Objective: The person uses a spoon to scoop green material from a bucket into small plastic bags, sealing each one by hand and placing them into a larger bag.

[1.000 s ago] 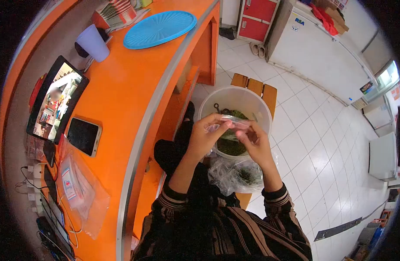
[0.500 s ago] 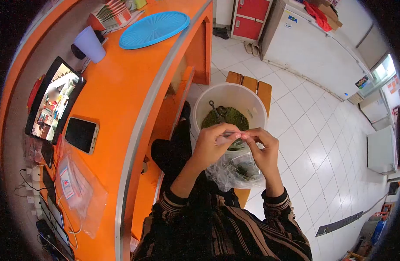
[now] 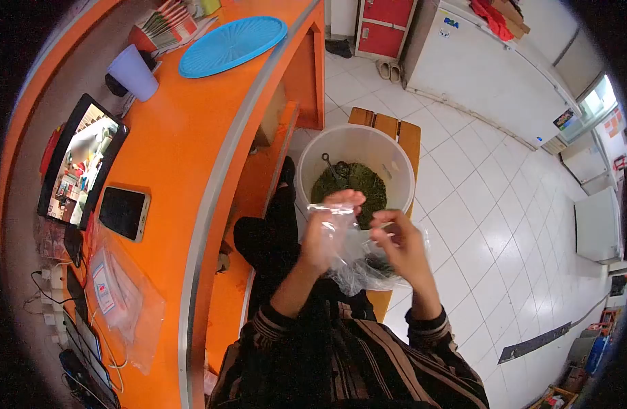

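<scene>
My left hand [image 3: 318,242], blurred by motion, holds a thin clear plastic bag [image 3: 339,235] in front of the bucket. Part of the bag lies over the fingers and shines in the light. My right hand [image 3: 403,249] is just to the right, with its fingers curved and apart and nothing visible between them. Behind both hands stands a translucent white bucket [image 3: 306,160] with chopped dark green stuff [image 3: 371,184] in it. A dark metal ladle or scoop [image 3: 332,167] rests inside. More clear plastic [image 3: 374,273] lies bunched below the hands.
The bucket stands on a wooden bench [image 3: 409,140]. To the left, an orange counter [image 3: 184,150] bears a phone [image 3: 124,213], a screen [image 3: 85,160], a purple cup [image 3: 133,73], a blue lid [image 3: 233,46] and a plastic packet [image 3: 119,293]. A white chest freezer [image 3: 483,82] stands beyond.
My hands were pinched together at the fingertips over the bucket and are now apart. The clear bag now spreads across my left hand. The view has shifted slightly.
</scene>
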The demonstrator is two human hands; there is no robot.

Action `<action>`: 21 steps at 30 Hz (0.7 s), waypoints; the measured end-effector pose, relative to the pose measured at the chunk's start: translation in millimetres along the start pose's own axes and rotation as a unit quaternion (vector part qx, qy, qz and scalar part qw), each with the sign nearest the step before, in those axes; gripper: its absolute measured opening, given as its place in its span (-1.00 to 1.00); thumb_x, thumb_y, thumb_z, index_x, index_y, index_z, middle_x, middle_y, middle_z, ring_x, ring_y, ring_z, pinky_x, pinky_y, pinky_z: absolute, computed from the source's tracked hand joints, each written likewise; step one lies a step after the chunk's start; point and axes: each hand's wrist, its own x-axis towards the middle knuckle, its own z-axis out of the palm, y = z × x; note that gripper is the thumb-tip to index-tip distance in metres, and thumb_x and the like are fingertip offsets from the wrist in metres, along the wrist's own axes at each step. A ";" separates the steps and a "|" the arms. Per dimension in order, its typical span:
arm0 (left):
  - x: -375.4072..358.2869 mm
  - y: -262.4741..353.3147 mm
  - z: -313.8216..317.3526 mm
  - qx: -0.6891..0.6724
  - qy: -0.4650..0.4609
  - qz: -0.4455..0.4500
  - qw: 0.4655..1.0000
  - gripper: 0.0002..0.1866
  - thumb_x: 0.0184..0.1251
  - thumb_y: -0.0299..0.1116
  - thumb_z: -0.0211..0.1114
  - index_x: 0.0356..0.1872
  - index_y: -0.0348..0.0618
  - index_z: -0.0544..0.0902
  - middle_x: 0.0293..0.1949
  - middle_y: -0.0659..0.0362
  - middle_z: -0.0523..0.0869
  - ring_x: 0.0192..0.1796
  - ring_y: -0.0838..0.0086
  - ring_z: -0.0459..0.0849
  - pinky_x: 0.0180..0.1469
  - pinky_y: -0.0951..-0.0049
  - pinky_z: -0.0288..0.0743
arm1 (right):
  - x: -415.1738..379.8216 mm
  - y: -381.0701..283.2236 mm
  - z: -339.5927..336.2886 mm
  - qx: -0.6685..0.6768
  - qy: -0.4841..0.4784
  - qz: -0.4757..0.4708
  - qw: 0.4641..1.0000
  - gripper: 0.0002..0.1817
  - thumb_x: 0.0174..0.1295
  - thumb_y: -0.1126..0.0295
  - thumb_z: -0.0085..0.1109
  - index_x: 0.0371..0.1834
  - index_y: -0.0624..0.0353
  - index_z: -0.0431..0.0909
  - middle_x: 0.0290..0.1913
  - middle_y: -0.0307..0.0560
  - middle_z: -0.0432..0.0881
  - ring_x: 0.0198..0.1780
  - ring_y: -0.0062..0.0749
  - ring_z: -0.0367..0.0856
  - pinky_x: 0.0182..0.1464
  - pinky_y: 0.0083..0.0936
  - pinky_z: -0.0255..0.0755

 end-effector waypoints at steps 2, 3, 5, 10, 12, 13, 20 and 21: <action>-10.5 -2.4 12.6 -0.001 0.013 -0.024 1.000 -0.55 0.36 -0.21 -0.07 0.15 -0.32 0.37 0.13 -0.04 0.48 0.21 0.23 0.45 0.27 0.29 0.30 | 4.8 1.1 18.5 0.090 0.007 0.000 0.996 -0.81 0.20 0.38 0.20 -0.22 0.27 0.59 -0.29 -0.06 0.64 -0.29 -0.50 0.61 -0.26 -0.57 0.46; -13.7 0.0 17.6 0.044 0.024 -0.043 0.998 -0.53 0.42 -0.16 -0.10 0.17 -0.31 0.37 0.14 -0.03 0.48 0.22 0.24 0.44 0.27 0.27 0.30 | 9.7 8.2 27.3 0.085 0.015 0.005 0.996 -0.83 0.20 0.39 0.20 -0.24 0.27 0.58 -0.36 -0.08 0.63 -0.34 -0.52 0.59 -0.28 -0.59 0.44; -14.4 4.0 16.7 0.092 0.035 -0.060 0.993 -0.52 0.48 -0.11 -0.12 0.18 -0.31 0.36 0.15 -0.03 0.48 0.23 0.25 0.43 0.27 0.25 0.30 | 15.8 14.3 31.6 0.082 0.022 0.008 0.996 -0.85 0.20 0.41 0.19 -0.26 0.27 0.57 -0.44 -0.11 0.63 -0.39 -0.54 0.58 -0.31 -0.62 0.43; -15.9 4.3 -5.1 -0.094 0.078 -0.053 0.991 -0.58 0.46 -0.17 0.00 0.17 -0.27 0.39 0.05 0.05 0.55 0.06 0.35 0.56 0.10 0.34 0.45 | 20.6 18.7 20.6 0.025 0.018 -0.008 0.999 -0.94 0.22 0.51 0.14 -0.36 0.27 0.52 -0.51 -0.17 0.58 -0.40 -0.65 0.56 -0.38 -0.66 0.40; -16.6 10.8 -12.0 0.117 0.081 -0.033 0.989 -0.62 0.43 -0.22 0.06 0.12 -0.27 0.44 -0.02 0.09 0.58 -0.04 0.44 0.58 -0.02 0.45 0.46 | 23.6 13.9 10.5 0.115 0.013 0.004 0.993 -0.91 0.22 0.53 0.14 -0.43 0.26 0.47 -0.50 -0.19 0.57 -0.41 -0.66 0.55 -0.39 -0.67 0.39; -17.1 15.4 -13.8 0.326 0.082 -0.010 0.942 -0.66 0.40 -0.27 0.13 0.07 -0.26 0.49 -0.09 0.12 0.62 -0.14 0.53 0.60 -0.15 0.56 0.47 | 25.3 11.2 5.1 0.205 0.005 0.016 0.979 -0.85 0.21 0.56 0.13 -0.50 0.25 0.42 -0.49 -0.20 0.56 -0.41 -0.67 0.54 -0.40 -0.67 0.38; -21.8 37.1 -4.0 0.353 -0.010 -0.110 0.929 -0.84 0.18 -0.45 0.35 -0.23 -0.26 0.65 -0.42 0.23 0.67 -0.45 0.69 0.53 -0.39 0.70 0.37 | 30.6 -14.4 -8.3 -0.018 -0.061 -0.023 0.998 -0.80 0.09 0.53 0.27 -0.47 0.23 0.37 -0.43 -0.17 0.54 -0.36 -0.62 0.55 -0.34 -0.61 0.42; -21.6 42.5 -0.5 0.370 0.021 -0.114 0.922 -0.86 0.17 -0.46 0.36 -0.28 -0.25 0.64 -0.44 0.22 0.67 -0.47 0.68 0.55 -0.41 0.68 0.40 | 31.5 -15.3 -6.1 -0.018 -0.061 -0.024 0.998 -0.80 0.09 0.53 0.27 -0.47 0.23 0.37 -0.43 -0.17 0.54 -0.36 -0.62 0.55 -0.34 -0.61 0.42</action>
